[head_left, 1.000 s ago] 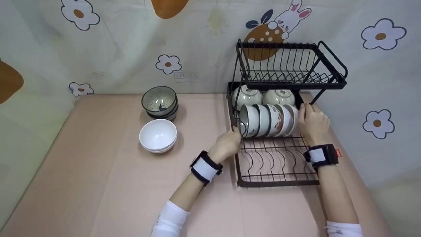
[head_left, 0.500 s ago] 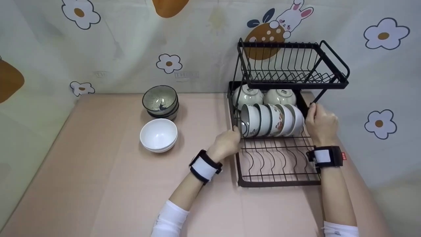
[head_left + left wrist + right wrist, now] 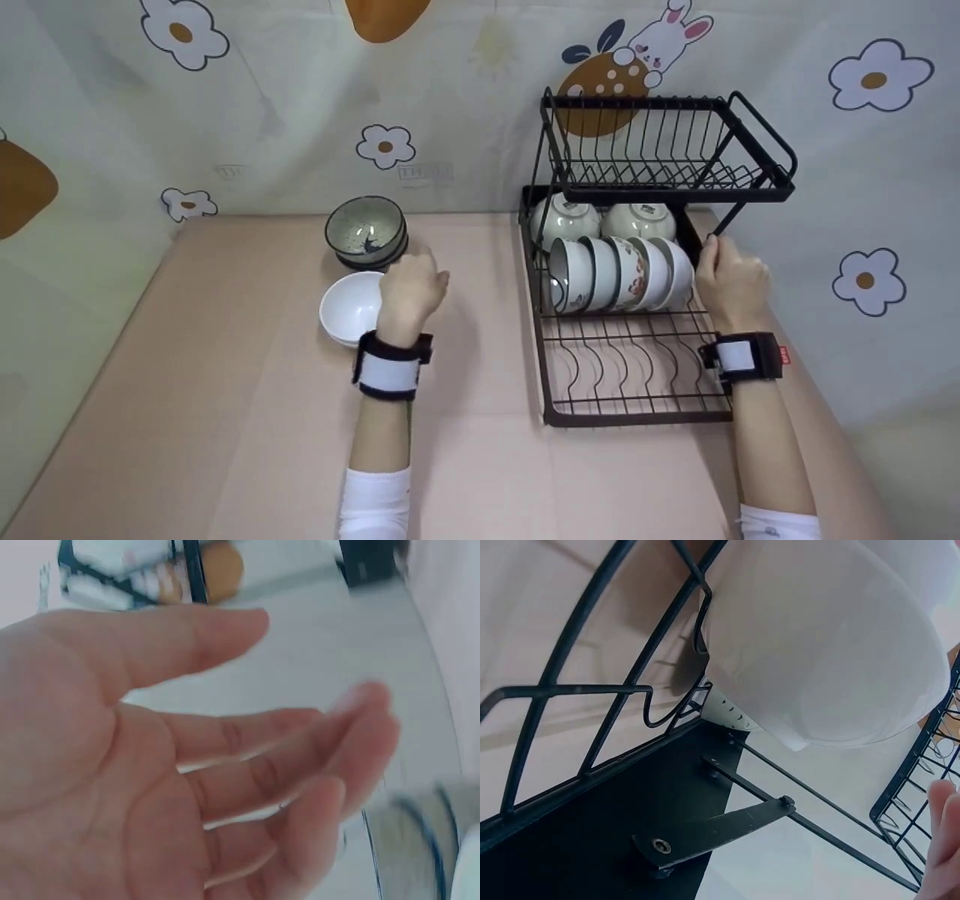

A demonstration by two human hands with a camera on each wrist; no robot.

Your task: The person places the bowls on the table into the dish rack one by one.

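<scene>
My left hand [image 3: 411,294] is over the right side of the stacked white bowls [image 3: 346,306], hiding part of them. In the left wrist view its fingers [image 3: 262,772] are loosely bent, with nothing held. Just beyond it sit stacked grey-green bowls [image 3: 361,227]. On the right stands a black two-tier dish rack [image 3: 634,418]; my right hand [image 3: 733,286] grips its side support. Several bowls [image 3: 626,274] stand on edge in a row in the lower tier, close to that hand. The right wrist view shows one white bowl [image 3: 817,645] from very near.
Two upturned pale bowls [image 3: 637,222] sit behind the row, beneath the upper tier [image 3: 675,193]. Wires with curved slots [image 3: 622,367] span the front of the lower tier. A patterned cloth [image 3: 465,90] hangs behind the pink tabletop [image 3: 225,420].
My left hand has left the rack's left side and moved left to the white bowls. My right hand shifted slightly right, off the end bowl, then stayed at the rack's side.
</scene>
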